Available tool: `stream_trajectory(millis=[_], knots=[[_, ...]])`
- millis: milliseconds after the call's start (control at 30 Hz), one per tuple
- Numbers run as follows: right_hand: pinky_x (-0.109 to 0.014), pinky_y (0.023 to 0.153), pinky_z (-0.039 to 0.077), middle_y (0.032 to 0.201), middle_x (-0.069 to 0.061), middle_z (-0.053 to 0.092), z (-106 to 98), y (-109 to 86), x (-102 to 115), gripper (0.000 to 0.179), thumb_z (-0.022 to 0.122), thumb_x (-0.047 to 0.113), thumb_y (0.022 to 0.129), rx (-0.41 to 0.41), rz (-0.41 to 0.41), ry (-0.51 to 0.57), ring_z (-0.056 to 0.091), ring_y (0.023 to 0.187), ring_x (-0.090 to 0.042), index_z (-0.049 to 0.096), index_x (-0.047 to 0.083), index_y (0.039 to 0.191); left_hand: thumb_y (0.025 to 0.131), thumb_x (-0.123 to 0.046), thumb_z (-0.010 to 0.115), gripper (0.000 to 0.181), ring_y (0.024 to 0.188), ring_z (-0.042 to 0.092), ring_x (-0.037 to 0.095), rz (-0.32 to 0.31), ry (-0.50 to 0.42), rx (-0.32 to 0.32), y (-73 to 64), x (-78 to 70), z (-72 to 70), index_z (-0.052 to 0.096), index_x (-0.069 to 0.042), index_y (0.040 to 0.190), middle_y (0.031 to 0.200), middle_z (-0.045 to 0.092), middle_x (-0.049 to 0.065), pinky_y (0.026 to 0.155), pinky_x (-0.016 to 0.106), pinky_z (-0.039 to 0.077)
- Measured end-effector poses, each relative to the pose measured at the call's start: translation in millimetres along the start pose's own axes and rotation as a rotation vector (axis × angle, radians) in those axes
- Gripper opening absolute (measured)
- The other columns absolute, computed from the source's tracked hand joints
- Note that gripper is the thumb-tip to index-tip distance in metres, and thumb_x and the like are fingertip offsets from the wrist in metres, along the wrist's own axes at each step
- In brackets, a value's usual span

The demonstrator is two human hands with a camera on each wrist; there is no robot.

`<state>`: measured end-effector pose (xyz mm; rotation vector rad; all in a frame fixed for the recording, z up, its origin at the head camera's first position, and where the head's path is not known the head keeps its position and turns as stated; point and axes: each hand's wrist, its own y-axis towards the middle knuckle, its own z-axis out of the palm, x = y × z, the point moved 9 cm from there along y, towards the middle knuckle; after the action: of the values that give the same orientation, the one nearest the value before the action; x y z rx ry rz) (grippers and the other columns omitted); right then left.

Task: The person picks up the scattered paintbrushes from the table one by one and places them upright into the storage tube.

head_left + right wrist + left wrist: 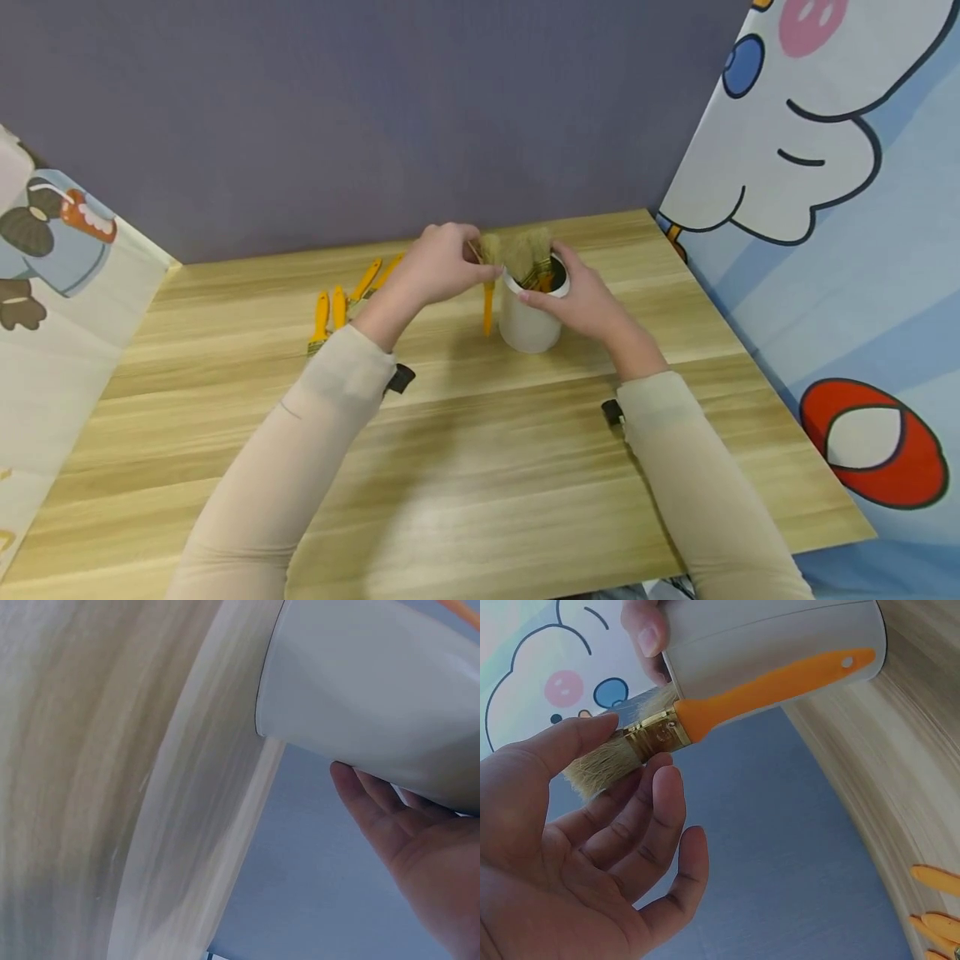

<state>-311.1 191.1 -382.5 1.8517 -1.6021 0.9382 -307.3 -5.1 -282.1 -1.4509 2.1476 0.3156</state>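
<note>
My left hand point(442, 265) pinches a paintbrush point(780, 686) near its metal band and pale bristles, thumb on one side and fingertips on the other. The brush's orange handle point(488, 310) points down, just outside a white cylindrical container point(528, 327). Around the container's rim, my right hand point(588, 302) grips with the thumb at the front and fingers behind. In the right wrist view those fingers touch the container's side. More paintbrushes point(528, 252) stand in the container, bristles up; their handles are mostly hidden inside.
Several orange-handled paintbrushes point(322, 315) lie on the wooden table point(465, 500) to the left, partly behind my left forearm. A grey wall point(375, 125) rises behind the table, and a cartoon-printed panel point(847, 275) stands along the right side.
</note>
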Motion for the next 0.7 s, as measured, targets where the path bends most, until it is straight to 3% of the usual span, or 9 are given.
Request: stream_trajectory(millis=[133, 300, 700], knots=[[-0.063, 0.119, 0.042, 0.171, -0.020, 0.035, -3.8, 0.4, 0.0, 0.111, 0.075, 0.064, 0.091, -0.025, -0.009, -0.003, 0.046, 0.149, -0.041, 0.011, 0.025, 0.172, 0.099, -0.042, 0.075, 0.056, 0.100, 0.073, 0.023, 0.005, 0.002, -0.006, 1.5, -1.1, -0.7, 0.063, -0.008, 0.142, 0.114, 0.076, 0.008, 0.089, 0.044, 0.061], [-0.064, 0.120, 0.042, 0.173, -0.019, 0.032, -1.6, -1.1, -0.1, 0.112, 0.075, 0.065, 0.091, 0.003, 0.002, -0.007, 0.043, 0.152, -0.042, 0.008, 0.026, 0.173, 0.100, -0.043, 0.074, 0.059, 0.102, 0.073, 0.024, -0.008, -0.003, 0.021, 0.5, -0.6, 2.5, 0.061, -0.008, 0.145, 0.117, 0.075, 0.008, 0.091, 0.044, 0.061], [-0.065, 0.121, 0.040, 0.174, -0.020, 0.030, 0.1, -1.6, -0.2, 0.112, 0.074, 0.066, 0.091, 0.009, 0.013, -0.013, 0.040, 0.154, -0.042, 0.008, 0.026, 0.173, 0.100, -0.041, 0.074, 0.065, 0.106, 0.073, 0.024, 0.015, -0.021, 0.015, 0.7, -3.0, 1.2, 0.056, -0.006, 0.152, 0.121, 0.075, 0.010, 0.093, 0.043, 0.061]])
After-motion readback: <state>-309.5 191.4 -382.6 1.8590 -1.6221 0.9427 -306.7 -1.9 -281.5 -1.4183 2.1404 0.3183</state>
